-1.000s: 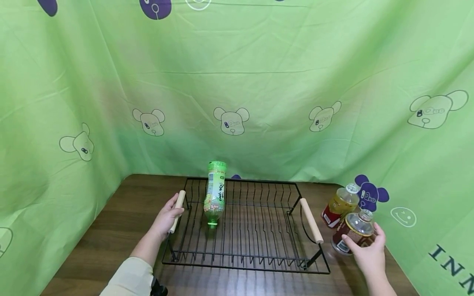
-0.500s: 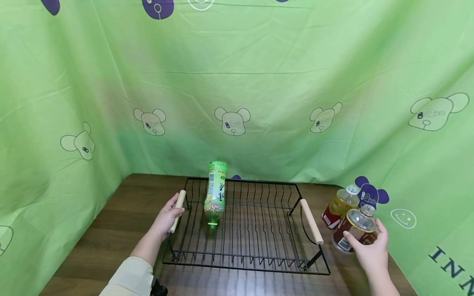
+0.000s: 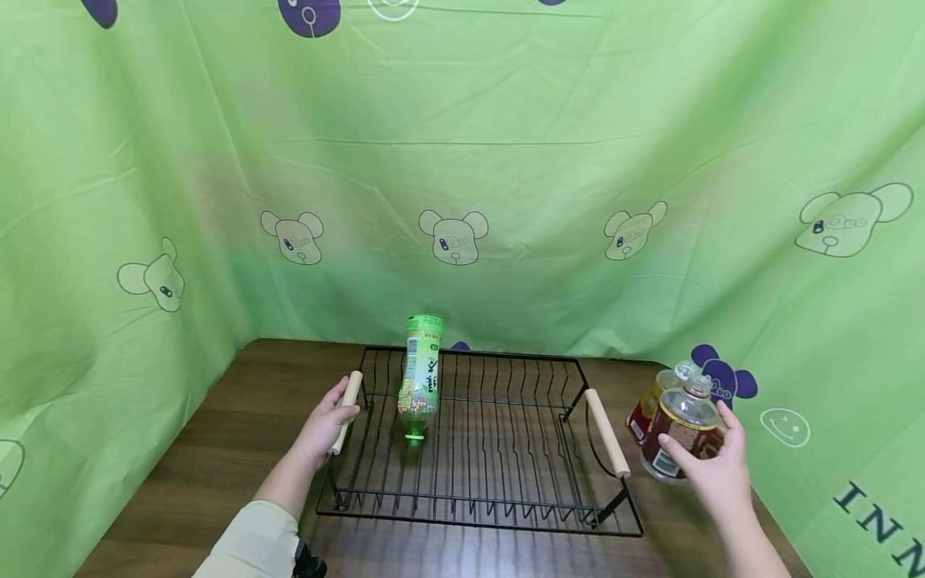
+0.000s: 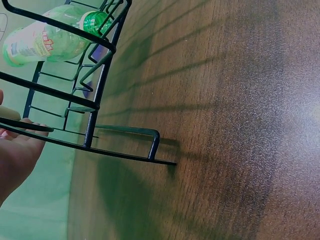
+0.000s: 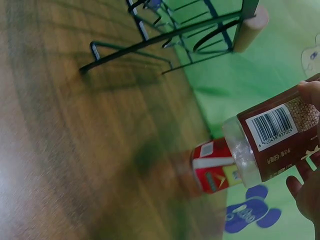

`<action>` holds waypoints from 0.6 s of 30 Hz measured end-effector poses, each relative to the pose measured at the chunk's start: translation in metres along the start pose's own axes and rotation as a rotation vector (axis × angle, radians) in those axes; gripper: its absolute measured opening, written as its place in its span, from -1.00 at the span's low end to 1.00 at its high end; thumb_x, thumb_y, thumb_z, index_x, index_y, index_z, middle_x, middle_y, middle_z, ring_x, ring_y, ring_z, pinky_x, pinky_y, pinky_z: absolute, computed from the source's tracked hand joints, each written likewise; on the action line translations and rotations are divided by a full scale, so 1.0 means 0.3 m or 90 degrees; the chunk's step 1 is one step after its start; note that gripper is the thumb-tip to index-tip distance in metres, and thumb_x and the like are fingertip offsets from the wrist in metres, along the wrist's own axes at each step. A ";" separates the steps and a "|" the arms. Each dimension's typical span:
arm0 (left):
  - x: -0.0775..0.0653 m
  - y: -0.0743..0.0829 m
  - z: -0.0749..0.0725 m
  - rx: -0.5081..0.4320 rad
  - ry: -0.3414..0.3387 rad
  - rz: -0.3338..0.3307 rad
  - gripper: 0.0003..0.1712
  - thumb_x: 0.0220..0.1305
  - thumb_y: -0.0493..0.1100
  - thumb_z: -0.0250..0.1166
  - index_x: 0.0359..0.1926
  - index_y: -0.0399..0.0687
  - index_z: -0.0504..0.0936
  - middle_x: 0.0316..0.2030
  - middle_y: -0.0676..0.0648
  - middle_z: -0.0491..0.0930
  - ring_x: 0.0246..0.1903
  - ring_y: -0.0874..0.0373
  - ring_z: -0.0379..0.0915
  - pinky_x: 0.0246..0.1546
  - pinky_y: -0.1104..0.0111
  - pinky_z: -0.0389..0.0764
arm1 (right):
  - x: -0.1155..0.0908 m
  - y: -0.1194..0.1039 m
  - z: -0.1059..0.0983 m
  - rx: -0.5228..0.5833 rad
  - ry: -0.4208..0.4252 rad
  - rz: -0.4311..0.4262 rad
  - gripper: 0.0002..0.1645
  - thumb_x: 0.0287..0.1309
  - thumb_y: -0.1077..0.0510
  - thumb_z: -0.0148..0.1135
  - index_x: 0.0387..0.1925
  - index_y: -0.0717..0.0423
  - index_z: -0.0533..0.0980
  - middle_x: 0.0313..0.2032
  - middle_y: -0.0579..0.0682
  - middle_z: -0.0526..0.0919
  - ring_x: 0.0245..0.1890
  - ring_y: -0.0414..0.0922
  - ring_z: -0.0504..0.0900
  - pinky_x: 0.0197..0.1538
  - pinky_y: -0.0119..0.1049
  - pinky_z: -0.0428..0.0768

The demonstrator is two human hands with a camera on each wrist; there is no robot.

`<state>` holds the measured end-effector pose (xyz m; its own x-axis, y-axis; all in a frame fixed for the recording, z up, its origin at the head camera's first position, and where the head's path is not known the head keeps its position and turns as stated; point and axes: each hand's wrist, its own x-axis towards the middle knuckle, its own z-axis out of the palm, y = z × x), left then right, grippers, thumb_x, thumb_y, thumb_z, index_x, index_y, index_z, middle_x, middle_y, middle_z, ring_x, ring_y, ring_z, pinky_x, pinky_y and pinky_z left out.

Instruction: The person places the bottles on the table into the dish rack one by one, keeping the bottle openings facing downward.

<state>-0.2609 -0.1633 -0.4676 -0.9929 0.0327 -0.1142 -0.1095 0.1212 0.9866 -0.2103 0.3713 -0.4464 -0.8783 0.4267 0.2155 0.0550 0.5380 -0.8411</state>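
Your right hand [image 3: 715, 478] reaches in from the lower right, holding a clear plastic bottle with a dark brown label [image 3: 682, 437]: thumb against its near left side, fingers round its right, opened about as wide as the bottle. Your left hand [image 3: 321, 425] grips the left pale wooden handle [image 3: 352, 391] of a black wire rack [image 3: 477, 526], thumb over it.

The brown-labelled bottle is right of the rack, near the right edge of the dark wooden table [image 3: 217, 449], where a printed green curtain [image 3: 462, 160] hangs. A strip of wood lies between it and the right pale wooden handle [image 3: 607, 433]. Just behind it, partly hidden, is a clear bottle with a red-and-yellow label [image 3: 643, 417]. A green plastic bottle [image 3: 421, 377] lies aslant across the rack's left part, cap toward you.

The brown-labelled bottle shows clear shoulders, a gold label edge and a white barcode panel. It is roughly upright; you can't quite tell whether its base touches the wood.
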 end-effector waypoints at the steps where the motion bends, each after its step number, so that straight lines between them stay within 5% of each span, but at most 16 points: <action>1: 0.000 0.000 0.000 0.000 -0.001 0.000 -0.19 0.39 -0.28 -0.01 0.55 -0.16 -0.16 0.53 -0.36 -0.21 0.49 -0.30 -0.19 0.45 -0.12 -0.04 | 0.002 -0.011 0.002 0.005 -0.006 -0.006 0.27 0.07 0.14 0.42 0.56 -0.03 -0.24 0.37 0.43 0.21 -0.14 -0.61 0.18 0.33 0.09 0.34; 5: 0.001 0.000 -0.002 0.000 -0.004 0.002 -0.18 0.39 -0.28 0.00 0.55 -0.16 -0.17 0.53 -0.37 -0.22 0.49 -0.31 -0.20 0.46 -0.12 -0.06 | 0.006 -0.056 0.010 -0.007 -0.012 -0.052 0.24 0.05 0.19 0.43 0.55 0.03 -0.19 0.32 0.36 0.28 -0.16 -0.61 0.21 0.19 -0.29 0.43; 9: -0.002 0.003 -0.003 -0.001 -0.006 0.002 -0.17 0.38 -0.27 0.00 0.55 -0.15 -0.17 0.53 -0.36 -0.23 0.49 -0.31 -0.22 0.46 -0.13 -0.08 | 0.015 -0.095 0.016 -0.026 -0.025 -0.105 0.22 0.03 0.21 0.44 0.54 0.09 -0.14 0.26 0.35 0.33 -0.17 -0.59 0.24 -0.09 -0.59 0.29; 14: -0.001 0.004 -0.003 -0.002 -0.005 0.002 -0.17 0.38 -0.27 0.01 0.55 -0.15 -0.17 0.53 -0.34 -0.23 0.49 -0.31 -0.21 0.45 -0.14 -0.07 | 0.031 -0.138 0.023 -0.044 -0.058 -0.144 0.21 0.03 0.19 0.43 0.53 0.12 -0.14 0.23 0.45 0.34 -0.01 -0.10 0.43 -0.01 -0.34 0.39; 18: 0.000 0.002 -0.003 -0.002 -0.002 0.001 -0.17 0.38 -0.28 0.00 0.55 -0.16 -0.16 0.53 -0.34 -0.22 0.49 -0.31 -0.21 0.45 -0.14 -0.05 | 0.046 -0.168 0.030 -0.032 -0.088 -0.172 0.20 0.04 0.20 0.42 0.53 0.15 -0.14 0.26 0.53 0.28 0.13 0.33 0.38 0.09 0.13 0.44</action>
<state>-0.2611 -0.1641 -0.4669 -0.9929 0.0359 -0.1132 -0.1082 0.1179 0.9871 -0.2295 0.3435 -0.4056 -0.9206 0.1611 0.3557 -0.1698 0.6552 -0.7361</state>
